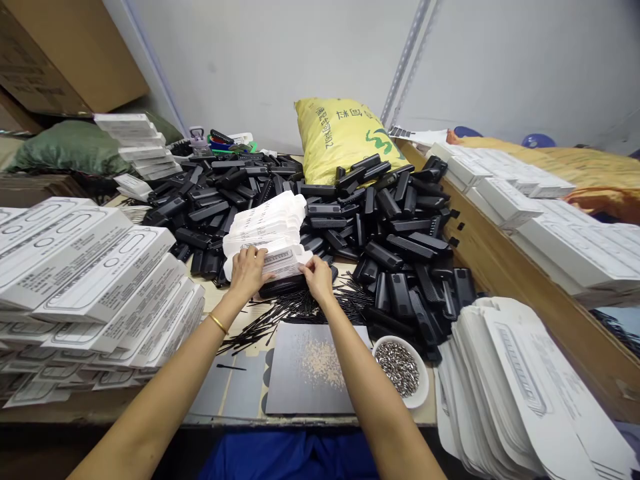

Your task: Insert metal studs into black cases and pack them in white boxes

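A white printed carton [284,261] with a line drawing on its face lies between my hands at the front of a fanned stack of flat white cartons [270,220]. My left hand [247,272] grips its left side, with the thumb on the front and fingers over the top. At the right end, my right hand [317,277] pinches the carton's edge between thumb and fingers. Just below the carton is a black plastic case [283,287], partly hidden. Thin black sticks [295,308] lie scattered beneath and around my hands.
Black plastic cases [400,247] heap behind, against a yellow sack [345,137]. Filled-out white boxes [100,260] pile at left; flat cartons [520,373] stand at right. A white bowl [424,383] of small metal parts sits beside a grey board [290,393] with beige grains. A wooden ledge [525,287] runs along the right.
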Available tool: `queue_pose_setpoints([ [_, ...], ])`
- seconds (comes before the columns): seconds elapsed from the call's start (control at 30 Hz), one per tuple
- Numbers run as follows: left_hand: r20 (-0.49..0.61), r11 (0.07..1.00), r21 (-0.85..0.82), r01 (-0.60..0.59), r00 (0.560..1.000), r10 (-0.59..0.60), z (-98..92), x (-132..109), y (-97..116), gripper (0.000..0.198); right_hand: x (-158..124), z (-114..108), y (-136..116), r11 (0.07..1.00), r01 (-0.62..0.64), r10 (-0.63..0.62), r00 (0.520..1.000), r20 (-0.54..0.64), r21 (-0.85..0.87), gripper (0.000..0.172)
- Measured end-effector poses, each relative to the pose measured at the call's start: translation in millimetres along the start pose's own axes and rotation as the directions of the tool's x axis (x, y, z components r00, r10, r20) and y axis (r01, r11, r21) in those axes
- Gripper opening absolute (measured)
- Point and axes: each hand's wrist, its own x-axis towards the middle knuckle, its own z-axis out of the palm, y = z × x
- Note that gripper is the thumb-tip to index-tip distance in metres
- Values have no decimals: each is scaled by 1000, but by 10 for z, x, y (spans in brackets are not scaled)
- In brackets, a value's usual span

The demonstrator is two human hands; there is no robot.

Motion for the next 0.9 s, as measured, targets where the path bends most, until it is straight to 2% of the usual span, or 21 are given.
queue_pose_setpoints([
  [0.07,95,982,-184,-38,994,56,-152,-87,121,42,-58,-282,-24,997,70,-70,998,1,36,14],
  [0.1,209,929,-369,-16,973,100,-215,-164,202,41,-102,-431,-27,992,112,-113,993,16,62,15],
  [0.13,351,810,-581,72,921,170,-261,-261,293,42,-154,-574,-19,981,162,-168,985,46,108,16],
  [0.17,480,619,-751,231,834,271,-287,-375,391,45,-213,-704,0,960,204,-224,970,91,189,18],
  [0.2,562,393,-817,421,733,383,-291,-500,491,50,-277,-814,32,928,220,-273,951,147,301,20],
  [0.23,593,192,-792,580,653,472,-277,-627,591,54,-345,-901,76,879,199,-313,926,209,433,22],
  [0.27,599,33,-725,688,605,525,-248,-749,687,58,-419,-962,128,813,145,-342,903,261,563,24],
  [0.3,604,-81,-662,745,594,531,-211,-857,779,60,-496,-998,184,739,75,-355,888,292,670,27],
  [0.33,617,-155,-625,765,606,501,-170,-948,864,61,-578,-1010,238,665,10,-351,886,301,747,29],
  [0.4,642,-223,-618,754,647,412,-94,-1069,1012,62,-757,-977,322,573,-47,-284,925,252,818,31],
  [0.43,640,-237,-635,735,673,371,-63,-1104,1074,67,-854,-938,344,572,-32,-216,958,189,820,29],
  [0.47,626,-249,-660,709,702,338,-34,-1128,1127,74,-955,-889,351,599,-10,-139,983,117,801,25],
  [0.53,582,-257,-715,650,757,298,18,-1160,1210,82,-1159,-774,332,696,5,0,1000,-7,718,20],
  [0.63,540,-196,-785,588,804,250,96,-1217,1284,64,-1408,-604,268,778,-76,150,986,-66,623,25],
  [0.73,527,-117,-822,558,822,215,149,-1281,1317,50,-1511,-520,213,767,-152,233,971,-50,624,30],
  [0.8,540,-112,-819,563,821,185,155,-1305,1328,60,-1512,-528,173,749,-159,247,968,-49,643,28],
  [0.9,597,-156,-776,612,791,133,137,-1309,1335,84,-1480,-586,97,698,-141,260,963,-65,702,24],
])
